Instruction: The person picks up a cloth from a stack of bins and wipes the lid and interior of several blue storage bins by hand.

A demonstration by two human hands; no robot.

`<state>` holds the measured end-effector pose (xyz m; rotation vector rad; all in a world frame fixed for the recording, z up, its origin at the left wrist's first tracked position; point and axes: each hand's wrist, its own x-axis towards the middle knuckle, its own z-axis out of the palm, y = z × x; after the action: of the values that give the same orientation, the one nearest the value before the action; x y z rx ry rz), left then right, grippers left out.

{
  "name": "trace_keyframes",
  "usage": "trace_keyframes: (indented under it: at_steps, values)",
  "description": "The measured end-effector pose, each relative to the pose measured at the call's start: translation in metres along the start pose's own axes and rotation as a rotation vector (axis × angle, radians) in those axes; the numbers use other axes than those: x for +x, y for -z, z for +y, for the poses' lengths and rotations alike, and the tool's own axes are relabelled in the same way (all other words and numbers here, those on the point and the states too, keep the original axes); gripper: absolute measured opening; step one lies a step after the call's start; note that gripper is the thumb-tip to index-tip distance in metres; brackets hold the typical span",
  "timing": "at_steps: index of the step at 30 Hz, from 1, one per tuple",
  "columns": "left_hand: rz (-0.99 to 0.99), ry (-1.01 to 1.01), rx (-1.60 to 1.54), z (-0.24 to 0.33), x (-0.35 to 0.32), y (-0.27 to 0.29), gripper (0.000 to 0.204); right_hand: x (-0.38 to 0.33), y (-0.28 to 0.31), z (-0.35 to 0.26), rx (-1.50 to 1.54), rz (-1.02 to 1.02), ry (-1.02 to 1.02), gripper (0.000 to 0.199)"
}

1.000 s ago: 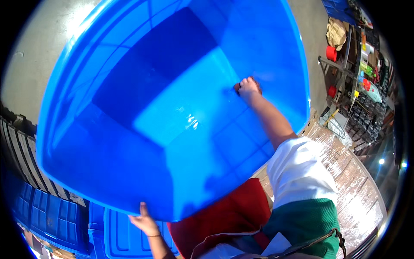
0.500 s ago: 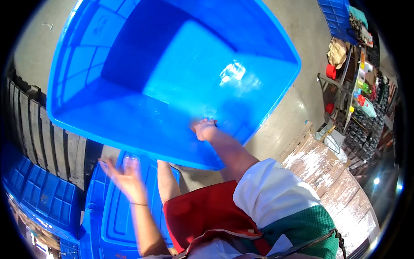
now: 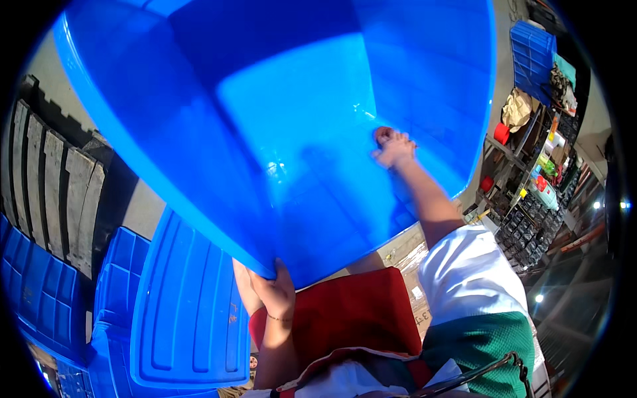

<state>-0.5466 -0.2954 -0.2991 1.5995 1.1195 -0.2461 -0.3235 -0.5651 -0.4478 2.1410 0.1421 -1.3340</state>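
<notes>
Across the upper frame the big blue tub (image 3: 265, 132) tilts its open mouth toward the camera, far rim cut off from 10 to 2 o'clock. At 6 o'clock the left hand (image 3: 275, 292) clamps the near rim, fingers curled over it. Toward 3 o'clock the right hand (image 3: 395, 147) presses inside, fingers seemingly together, though they are hard to make out.

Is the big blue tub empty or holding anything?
Empty: the blue tub shows bare floor and walls inside; only the right hand presses there.

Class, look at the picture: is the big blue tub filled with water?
No: the big blue tub shows only bare inside walls and floor.
</notes>
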Motion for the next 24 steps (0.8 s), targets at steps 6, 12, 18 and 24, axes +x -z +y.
trace_keyframes:
  at_steps: [6, 12, 18, 24]
  values:
    - [0.138, -0.073, 0.11, 0.0, 0.015, -0.006, 0.018, -0.028, -0.075, -0.223, 0.389, 0.133, 0.734, 0.038]
    - [0.203, -0.054, 0.283, 0.001, 0.02, 0.011, 0.019, 0.029, -0.072, -0.138, 0.421, -0.149, 0.476, 0.036]
    - [0.304, -0.186, 0.348, 0.005, 0.023, -0.002, 0.016, 0.006, -0.108, -0.022, 0.201, 0.033, 0.075, 0.034]
    - [0.19, -0.1, 0.154, 0.01, 0.032, 0.002, 0.024, -0.199, -0.022, -0.167, 0.64, 0.251, 0.93, 0.04]
